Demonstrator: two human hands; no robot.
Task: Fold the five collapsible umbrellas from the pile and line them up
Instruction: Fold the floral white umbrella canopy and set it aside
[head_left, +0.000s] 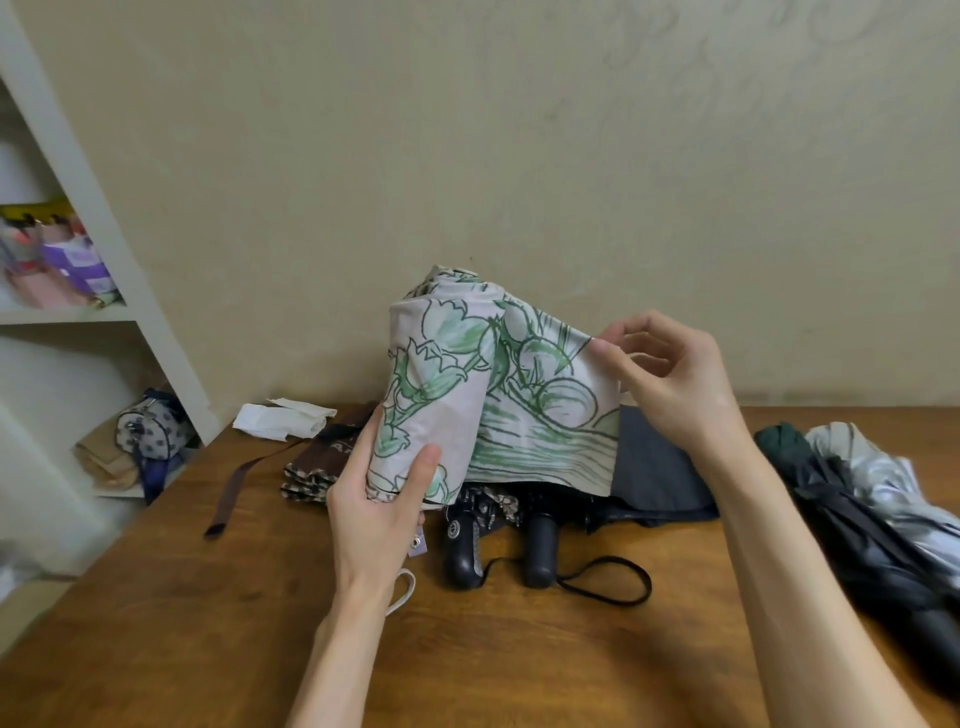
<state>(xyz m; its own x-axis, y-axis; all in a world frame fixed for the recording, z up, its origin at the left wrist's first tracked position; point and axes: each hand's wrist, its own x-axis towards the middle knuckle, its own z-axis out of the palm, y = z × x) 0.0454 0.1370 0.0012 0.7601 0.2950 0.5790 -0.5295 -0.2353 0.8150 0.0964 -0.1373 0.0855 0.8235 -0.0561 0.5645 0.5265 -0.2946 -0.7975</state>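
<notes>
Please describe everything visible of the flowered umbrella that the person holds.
The flowered umbrella has a pale pinkish cloth canopy printed with green flowers in dark outline. It is collapsed, held roughly upright above the wooden table, only partly wrapped: its left part is rolled, one flap spreads loose to the right. The left hand grips the lower rolled part; the right hand pinches the flap's upper corner. A tab with a metal snap and a whitish loop hang by the left hand.

Left hand (376, 506) grips the floral umbrella (457, 384) upright — right hand (670, 374) pinches its flap.
</notes>
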